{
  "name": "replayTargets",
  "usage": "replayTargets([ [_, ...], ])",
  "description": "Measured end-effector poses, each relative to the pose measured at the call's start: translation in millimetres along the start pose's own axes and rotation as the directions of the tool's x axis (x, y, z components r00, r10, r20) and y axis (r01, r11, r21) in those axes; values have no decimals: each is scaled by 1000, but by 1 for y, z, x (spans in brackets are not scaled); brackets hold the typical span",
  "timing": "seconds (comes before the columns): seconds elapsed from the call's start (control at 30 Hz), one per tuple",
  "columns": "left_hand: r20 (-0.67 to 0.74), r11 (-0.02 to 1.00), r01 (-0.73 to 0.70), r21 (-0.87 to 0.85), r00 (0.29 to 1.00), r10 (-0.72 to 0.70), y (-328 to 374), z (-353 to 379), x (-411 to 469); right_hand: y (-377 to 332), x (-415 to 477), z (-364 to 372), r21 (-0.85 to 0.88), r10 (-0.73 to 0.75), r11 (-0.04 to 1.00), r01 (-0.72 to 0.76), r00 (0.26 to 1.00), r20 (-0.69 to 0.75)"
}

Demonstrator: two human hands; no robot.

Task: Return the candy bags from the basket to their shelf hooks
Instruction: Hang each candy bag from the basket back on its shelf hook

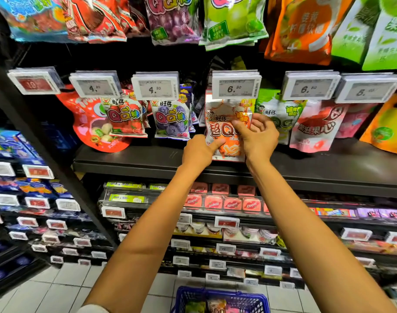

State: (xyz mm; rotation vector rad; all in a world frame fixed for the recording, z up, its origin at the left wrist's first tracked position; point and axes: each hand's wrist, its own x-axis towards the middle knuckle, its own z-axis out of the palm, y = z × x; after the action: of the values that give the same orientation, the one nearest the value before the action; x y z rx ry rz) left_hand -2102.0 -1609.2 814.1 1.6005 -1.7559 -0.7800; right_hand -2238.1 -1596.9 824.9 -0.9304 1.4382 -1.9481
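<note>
An orange and silver candy bag [224, 123] hangs below the 6.80 price tag [236, 85], its top hidden behind the tag. My right hand [258, 134] grips the bag's right side, thumb across its front. My left hand [199, 151] pinches its lower left edge, fingers curled. A blue basket [222, 298] stands on the floor at the bottom, with several candy bags [215, 306] inside.
Neighbouring hooks carry a strawberry candy bag [127, 118], a grape bag [172, 120], a green bag [281, 116] and a pink bag [315, 129]. A black shelf board [134, 159] runs under them. Lower shelves hold pink tins [222, 202]. White floor tiles [64, 288] lie at lower left.
</note>
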Motion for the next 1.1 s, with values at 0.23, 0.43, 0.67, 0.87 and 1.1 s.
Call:
replayTargets([
  [0.23,-125,967,-17,255,991,50,-20,-3,-18,15,-20,-27,-61,4,998,-4,1000,-12],
  [0.43,-287,992,-107,62,950,120,-35,-2,-47,30,-51,-54,-112,-50,993,42,996,-72],
  [0.67,-246,935,-243,-258,952,179,-74,39,-101,93,-116,-104,-158,20,987,-34,996,-92],
  [0.87,55,979,-22,-201,998,34,-145,108,-153,182,-173,-176,-256,303,902,-347,932,-196],
  [1.1,204,933,332,-136,931,-302,-232,206,-233,268,-232,-271,-377,644,666,-643,751,-143],
])
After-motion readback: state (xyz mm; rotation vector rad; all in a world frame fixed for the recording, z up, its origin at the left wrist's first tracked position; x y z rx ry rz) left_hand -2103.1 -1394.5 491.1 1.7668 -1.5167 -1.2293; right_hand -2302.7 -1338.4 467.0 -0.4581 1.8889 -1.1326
